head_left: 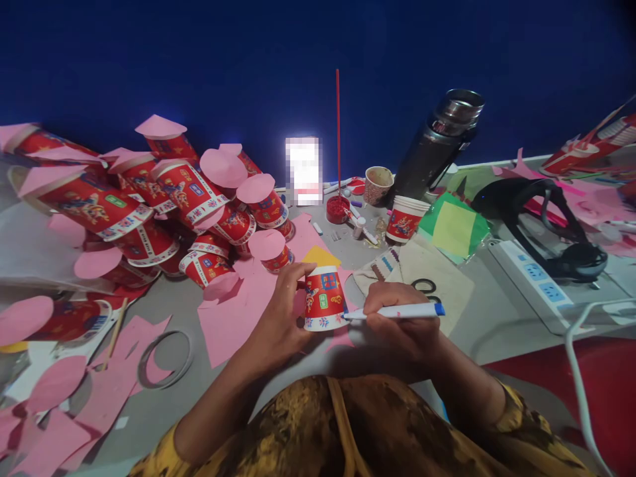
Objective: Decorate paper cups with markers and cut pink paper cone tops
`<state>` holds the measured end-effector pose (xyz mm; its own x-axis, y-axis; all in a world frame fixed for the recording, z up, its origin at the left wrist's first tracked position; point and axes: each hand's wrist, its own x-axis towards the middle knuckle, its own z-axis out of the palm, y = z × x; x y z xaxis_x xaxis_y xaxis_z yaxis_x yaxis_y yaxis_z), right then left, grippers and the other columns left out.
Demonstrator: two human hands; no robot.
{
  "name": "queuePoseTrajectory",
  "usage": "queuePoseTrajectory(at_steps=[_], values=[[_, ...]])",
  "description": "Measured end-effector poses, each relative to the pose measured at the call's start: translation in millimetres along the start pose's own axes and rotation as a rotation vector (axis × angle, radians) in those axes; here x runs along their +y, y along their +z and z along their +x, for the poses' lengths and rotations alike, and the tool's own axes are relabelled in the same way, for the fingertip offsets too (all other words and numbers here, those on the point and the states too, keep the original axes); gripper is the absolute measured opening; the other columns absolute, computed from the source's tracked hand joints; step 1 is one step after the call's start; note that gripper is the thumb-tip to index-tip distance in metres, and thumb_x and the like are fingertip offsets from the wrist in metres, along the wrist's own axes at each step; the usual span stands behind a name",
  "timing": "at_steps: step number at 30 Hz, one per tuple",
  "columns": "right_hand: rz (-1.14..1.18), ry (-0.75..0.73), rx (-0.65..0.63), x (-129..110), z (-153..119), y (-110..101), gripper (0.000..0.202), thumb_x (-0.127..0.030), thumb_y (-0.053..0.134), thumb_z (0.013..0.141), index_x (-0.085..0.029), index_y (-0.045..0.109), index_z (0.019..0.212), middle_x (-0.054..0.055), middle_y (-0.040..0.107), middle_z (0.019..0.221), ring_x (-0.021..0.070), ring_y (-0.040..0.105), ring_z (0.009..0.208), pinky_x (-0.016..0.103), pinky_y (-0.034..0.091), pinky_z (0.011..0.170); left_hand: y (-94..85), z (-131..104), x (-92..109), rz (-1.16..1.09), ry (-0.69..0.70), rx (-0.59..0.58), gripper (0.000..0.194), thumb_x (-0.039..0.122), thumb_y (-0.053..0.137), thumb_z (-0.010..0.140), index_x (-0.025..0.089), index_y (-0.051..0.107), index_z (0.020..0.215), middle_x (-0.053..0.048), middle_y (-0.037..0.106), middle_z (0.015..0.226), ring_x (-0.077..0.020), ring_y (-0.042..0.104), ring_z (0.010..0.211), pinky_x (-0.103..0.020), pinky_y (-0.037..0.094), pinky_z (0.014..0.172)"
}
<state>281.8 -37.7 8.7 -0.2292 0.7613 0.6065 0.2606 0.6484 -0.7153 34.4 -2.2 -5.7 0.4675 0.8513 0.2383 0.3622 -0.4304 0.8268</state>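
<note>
Tapered paper cup, slim white marker

The gray table bears pink paper, a ring, a power strip and a flask.

The cup hides its far side; pixelation blurs the bright panel.

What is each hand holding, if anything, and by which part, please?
The left hand holds a red paper cup by its side; the right hand holds a white marker by its barrel, tip toward the cup's lower edge.
</note>
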Motion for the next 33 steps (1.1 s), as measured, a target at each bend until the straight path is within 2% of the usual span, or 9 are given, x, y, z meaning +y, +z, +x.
queuePoseTrajectory(at_steps=[4,14,24,33], values=[[-0.008,-0.035,-0.003,2.5,-2.0,0.6,0.009,-0.026,0.064,0.104,-0.022,0.068,0.097,0.002,0.074,0.078,0.0168,0.066,0.065,0.029,0.045,0.059,0.3,-0.9,-0.7,0.003,0.016,-0.015,0.087,0.038,0.090,0.084,0.035,0.037,0.154,-0.011,0.048,0.152,-0.0325,0.053,0.142,-0.051,0.051,0.118],[-0.011,0.009,-0.091,-4.5,4.9,-0.9,0.015,-0.025,0.062,0.105,-0.022,0.067,0.091,0.002,0.074,0.075,0.0159,0.065,0.063,0.029,0.046,0.061,0.4,0.3,3.1,0.017,-0.008,-0.034,0.084,0.039,0.089,0.085,0.032,0.039,0.151,-0.013,0.049,0.149,-0.0343,0.054,0.141,-0.055,0.051,0.117],[-0.024,-0.016,-0.050,-1.9,5.6,0.8,0.014,-0.023,0.063,0.103,-0.022,0.066,0.089,0.000,0.073,0.073,0.0141,0.063,0.061,0.027,0.044,0.057,0.1,-0.5,2.1,0.016,0.027,-0.021,0.082,0.036,0.089,0.085,0.033,0.041,0.152,-0.011,0.050,0.149,-0.0328,0.054,0.141,-0.052,0.050,0.118],[0.020,0.055,0.008,-1.6,4.0,-1.8,0.016,-0.023,0.064,0.101,-0.022,0.068,0.085,0.001,0.071,0.069,0.0147,0.062,0.057,0.028,0.044,0.055,-0.2,-0.9,3.0,-0.005,0.008,-0.018,0.084,0.032,0.088,0.085,0.034,0.038,0.153,-0.012,0.046,0.152,-0.0332,0.052,0.144,-0.054,0.049,0.120]])
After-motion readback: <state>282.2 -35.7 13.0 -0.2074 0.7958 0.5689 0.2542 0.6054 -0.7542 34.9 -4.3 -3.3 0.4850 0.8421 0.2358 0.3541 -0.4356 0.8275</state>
